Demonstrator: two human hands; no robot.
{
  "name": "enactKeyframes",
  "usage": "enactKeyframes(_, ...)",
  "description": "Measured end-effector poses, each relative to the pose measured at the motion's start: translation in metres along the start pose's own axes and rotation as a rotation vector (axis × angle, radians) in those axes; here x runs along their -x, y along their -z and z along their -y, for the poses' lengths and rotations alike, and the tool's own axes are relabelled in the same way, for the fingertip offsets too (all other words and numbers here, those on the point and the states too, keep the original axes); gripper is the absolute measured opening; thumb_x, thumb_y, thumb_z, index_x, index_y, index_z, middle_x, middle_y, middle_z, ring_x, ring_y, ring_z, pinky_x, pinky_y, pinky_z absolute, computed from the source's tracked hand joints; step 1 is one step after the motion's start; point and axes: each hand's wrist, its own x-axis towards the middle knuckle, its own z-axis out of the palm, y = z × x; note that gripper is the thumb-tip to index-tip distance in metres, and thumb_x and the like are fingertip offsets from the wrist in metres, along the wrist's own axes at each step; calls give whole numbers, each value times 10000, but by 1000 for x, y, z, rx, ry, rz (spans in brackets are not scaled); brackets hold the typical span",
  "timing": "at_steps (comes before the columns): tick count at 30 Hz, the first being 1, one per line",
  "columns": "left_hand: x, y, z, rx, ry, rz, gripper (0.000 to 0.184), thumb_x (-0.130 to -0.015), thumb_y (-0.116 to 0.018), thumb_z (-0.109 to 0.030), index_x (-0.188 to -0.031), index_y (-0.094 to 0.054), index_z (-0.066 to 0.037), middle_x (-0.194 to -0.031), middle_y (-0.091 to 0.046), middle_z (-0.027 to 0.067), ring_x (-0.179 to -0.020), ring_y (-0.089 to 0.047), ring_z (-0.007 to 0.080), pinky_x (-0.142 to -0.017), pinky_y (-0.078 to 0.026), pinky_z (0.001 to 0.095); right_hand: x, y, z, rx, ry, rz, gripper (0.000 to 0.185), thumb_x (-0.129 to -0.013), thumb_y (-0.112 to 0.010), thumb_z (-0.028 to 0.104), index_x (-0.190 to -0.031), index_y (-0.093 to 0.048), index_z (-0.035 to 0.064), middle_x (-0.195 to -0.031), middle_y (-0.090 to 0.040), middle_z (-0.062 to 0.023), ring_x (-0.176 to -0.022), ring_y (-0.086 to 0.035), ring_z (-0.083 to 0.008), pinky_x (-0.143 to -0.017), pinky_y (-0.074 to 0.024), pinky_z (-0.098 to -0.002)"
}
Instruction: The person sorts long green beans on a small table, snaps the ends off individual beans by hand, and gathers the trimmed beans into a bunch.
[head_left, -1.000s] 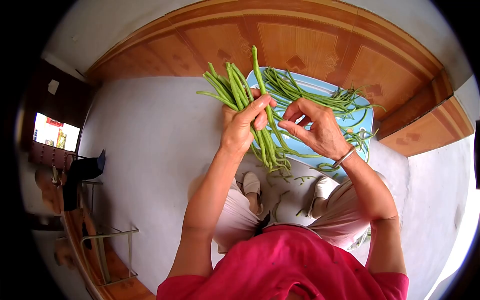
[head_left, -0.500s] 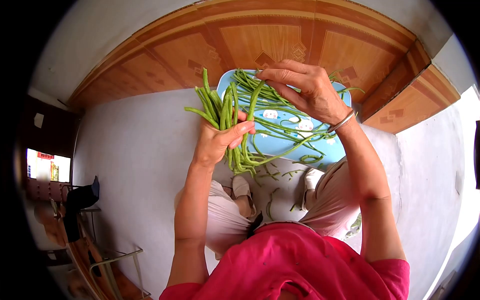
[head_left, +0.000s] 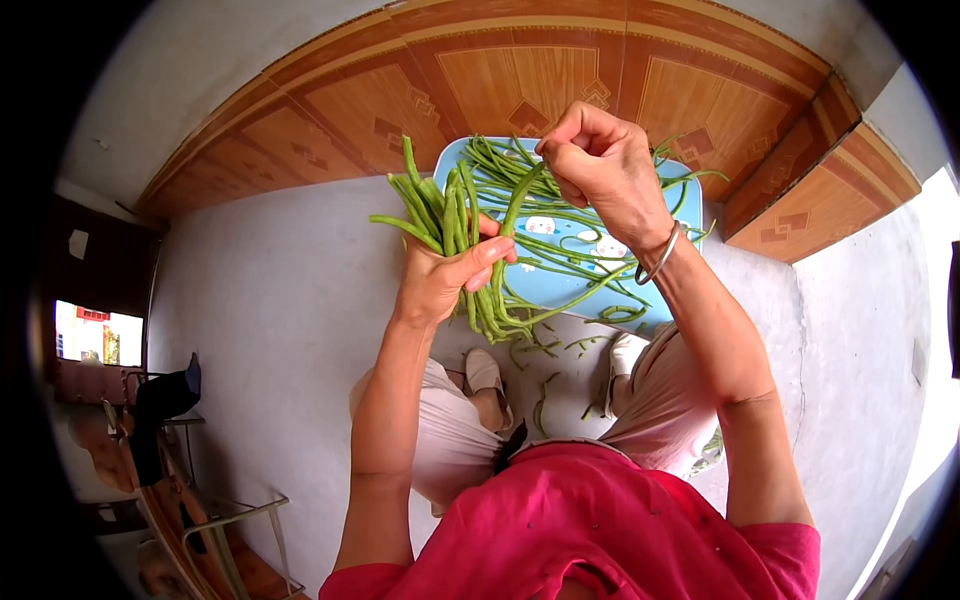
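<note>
My left hand (head_left: pixel 432 285) is wrapped round a thick bunch of long green beans (head_left: pixel 452 215), folded so that ends stick out above and hang below the fist. One bean (head_left: pixel 517 200) rises from this bunch toward my right hand (head_left: pixel 612 175). My right thumb and index finger pinch the upper tip of that bean, while the other fingers curl in. Under both hands is a light blue tabletop (head_left: pixel 545 288) with white cartoon prints. More long beans (head_left: pixel 500 160) lie across it, mostly along its far side.
Broken bean pieces (head_left: pixel 543 400) are scattered on the grey floor (head_left: pixel 270 300) between my shoes (head_left: pixel 483 372). Wood-patterned wall panels (head_left: pixel 520 80) stand close behind the table. At the lower left is a metal-framed wooden piece of furniture (head_left: pixel 200 530) with dark cloth (head_left: pixel 165 397) near it.
My right hand has risen slightly and turned, its fingers curling from stretched out into a tight pinch at the bean's tip. The left hand and bunch have barely moved.
</note>
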Motion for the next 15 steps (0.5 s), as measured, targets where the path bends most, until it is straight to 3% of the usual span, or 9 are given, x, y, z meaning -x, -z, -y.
enactKeyframes(2,-1,2,0,29,-28,18,120,-844,-634,-58,-918,-589,25,-783,-628,133,-465,-429,55,-417,-310,190,-1,-1,2,-287,-178,65,77,-830,-607,56,-769,-586,14,-636,-575,-27,-514,-496,-69,-442,-403,-210)
enactKeyframes(6,0,5,1,79,-45,44,127,-871,-610,-89,-944,-571,7,-817,-617,131,-490,-435,60,-439,-314,198,4,-13,-7,-432,-316,116,100,-858,-614,83,-809,-603,-4,-685,-626,-54,-550,-543,-62,-454,-411,-189)
enactKeyframes(13,0,11,-7,248,-126,-20,158,-896,-603,-126,-961,-610,19,-814,-623,105,-488,-434,57,-455,-337,204,16,-22,-13,164,-183,213,66,-842,-630,74,-827,-606,15,-711,-619,-15,-584,-538,-33,-445,-389,-179)
enactKeyframes(15,-2,19,-8,274,-167,-36,167,-910,-587,-133,-989,-607,13,-840,-622,111,-499,-429,55,-471,-337,211,19,-22,-11,246,-152,224,62,-808,-634,49,-777,-592,16,-695,-595,14,-610,-515,-17,-501,-406,-179)
